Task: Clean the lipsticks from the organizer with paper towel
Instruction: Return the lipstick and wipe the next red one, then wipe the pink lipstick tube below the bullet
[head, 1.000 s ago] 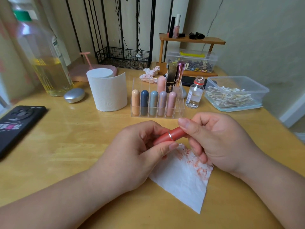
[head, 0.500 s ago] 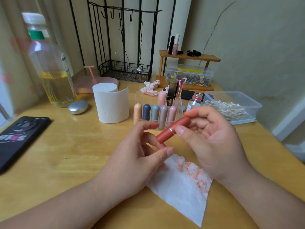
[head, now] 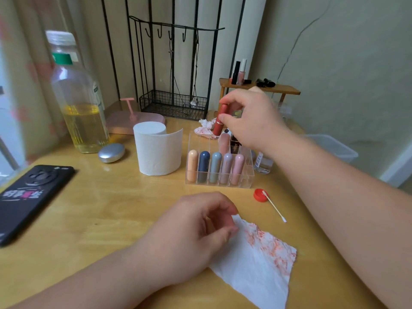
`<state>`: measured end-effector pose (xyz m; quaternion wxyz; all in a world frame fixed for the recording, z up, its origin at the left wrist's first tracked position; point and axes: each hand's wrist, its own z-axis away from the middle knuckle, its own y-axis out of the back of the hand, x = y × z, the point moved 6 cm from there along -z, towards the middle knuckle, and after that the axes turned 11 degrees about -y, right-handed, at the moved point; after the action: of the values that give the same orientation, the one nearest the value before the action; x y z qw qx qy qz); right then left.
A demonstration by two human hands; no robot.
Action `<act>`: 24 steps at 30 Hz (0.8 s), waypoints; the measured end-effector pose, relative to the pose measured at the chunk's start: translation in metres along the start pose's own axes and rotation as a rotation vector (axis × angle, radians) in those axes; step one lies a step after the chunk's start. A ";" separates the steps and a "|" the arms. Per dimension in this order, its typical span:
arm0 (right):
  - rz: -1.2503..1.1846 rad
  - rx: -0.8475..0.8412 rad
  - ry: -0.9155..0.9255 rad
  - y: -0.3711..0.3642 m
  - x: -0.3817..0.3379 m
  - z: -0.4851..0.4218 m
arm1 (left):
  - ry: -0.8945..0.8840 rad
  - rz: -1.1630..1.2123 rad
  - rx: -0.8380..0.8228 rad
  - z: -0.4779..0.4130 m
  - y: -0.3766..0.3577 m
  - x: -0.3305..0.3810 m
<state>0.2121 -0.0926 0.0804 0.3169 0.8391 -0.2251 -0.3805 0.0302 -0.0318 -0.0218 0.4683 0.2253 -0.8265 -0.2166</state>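
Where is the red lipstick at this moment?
In the head view, the right hand holds the red lipstick nearly upright above the back of the clear organizer, right of the paper roll.

A glossy red cylindrical lipstick tube (head: pixel 219 120) is showing a thin silver band. Inside the clear acrylic organizer (head: pixel 248 172), five capsule-shaped plastic lipsticks (head: pixel 215 166) are running peach, navy, grey-blue, lilac and pink. The white paper towel sheet (head: pixel 252 270) is carrying blotchy orange-red smears. A round red plastic cap (head: pixel 259 195) and a white cotton swab (head: pixel 275 208) are standing out against the honey-yellow wooden table (head: pixel 111 208). A black phone case (head: pixel 31 197) is displaying pink and white lettering, and a tall clear plastic bottle (head: pixel 78 108) is glowing pale yellow below a green band.
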 end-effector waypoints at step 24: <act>-0.100 -0.178 -0.315 -0.001 0.046 0.080 | 0.005 -0.270 -0.253 0.001 -0.012 -0.002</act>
<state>0.1779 -0.1494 0.0163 0.3315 0.7479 -0.1955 -0.5408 0.0324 -0.0404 -0.0307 0.4618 0.2740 -0.7537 -0.3790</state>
